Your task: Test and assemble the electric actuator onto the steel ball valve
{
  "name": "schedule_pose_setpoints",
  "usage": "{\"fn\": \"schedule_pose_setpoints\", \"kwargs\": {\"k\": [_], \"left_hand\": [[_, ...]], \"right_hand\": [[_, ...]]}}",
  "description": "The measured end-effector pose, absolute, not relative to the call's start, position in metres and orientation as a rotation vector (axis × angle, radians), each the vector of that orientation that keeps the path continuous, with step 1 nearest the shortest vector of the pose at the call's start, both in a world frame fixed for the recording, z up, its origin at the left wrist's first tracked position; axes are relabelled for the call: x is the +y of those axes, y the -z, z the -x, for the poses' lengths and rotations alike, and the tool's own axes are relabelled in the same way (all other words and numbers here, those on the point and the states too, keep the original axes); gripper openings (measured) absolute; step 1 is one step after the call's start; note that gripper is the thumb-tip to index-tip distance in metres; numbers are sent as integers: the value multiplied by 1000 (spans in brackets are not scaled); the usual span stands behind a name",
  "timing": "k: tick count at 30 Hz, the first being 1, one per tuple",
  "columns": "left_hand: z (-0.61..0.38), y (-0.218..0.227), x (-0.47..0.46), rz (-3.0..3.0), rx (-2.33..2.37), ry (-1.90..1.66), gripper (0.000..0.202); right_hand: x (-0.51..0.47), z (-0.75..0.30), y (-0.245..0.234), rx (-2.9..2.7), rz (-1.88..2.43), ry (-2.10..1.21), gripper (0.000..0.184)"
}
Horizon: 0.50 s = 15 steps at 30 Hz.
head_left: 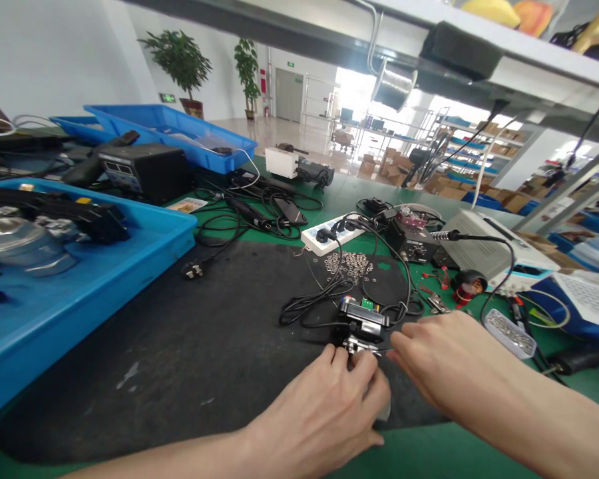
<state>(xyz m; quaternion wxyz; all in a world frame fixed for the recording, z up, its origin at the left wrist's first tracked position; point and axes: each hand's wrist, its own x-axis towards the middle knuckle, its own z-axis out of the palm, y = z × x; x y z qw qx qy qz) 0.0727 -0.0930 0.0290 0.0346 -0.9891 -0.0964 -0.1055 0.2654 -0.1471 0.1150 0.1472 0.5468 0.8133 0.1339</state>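
A small black and silver device (362,324) with a green part on top sits on the black mat (204,332), its cables looping away behind it. My left hand (329,406) is closed, its fingertips pinching at the metal underside of the device. My right hand (444,359) comes in from the right with fingers curled together, its fingertips touching the device's lower right corner. What, if anything, either hand pinches is hidden by the fingers.
A large blue tray (104,279) with metal parts fills the left. A white power strip (329,234), a pile of small metal rings (349,263), a soldering station (414,243), a white instrument (494,249) and a small parts tray (510,331) lie behind and right.
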Motion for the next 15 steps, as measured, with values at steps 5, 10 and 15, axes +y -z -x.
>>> {"fn": "schedule_pose_setpoints", "kwargs": {"k": [5,10,15], "left_hand": [[-84,-20,-87,3011,-192,377,48],[-84,0,-75,2902,-7,573,41],[-89,9,-69,2753,-27,710,28]], "right_hand": [[-150,-267,-108,2363,-1380,-503,28],[-149,-276,-105,2486,-1317,-519,24],[-144,-291,-93,2586,-1500,-332,21]]}}
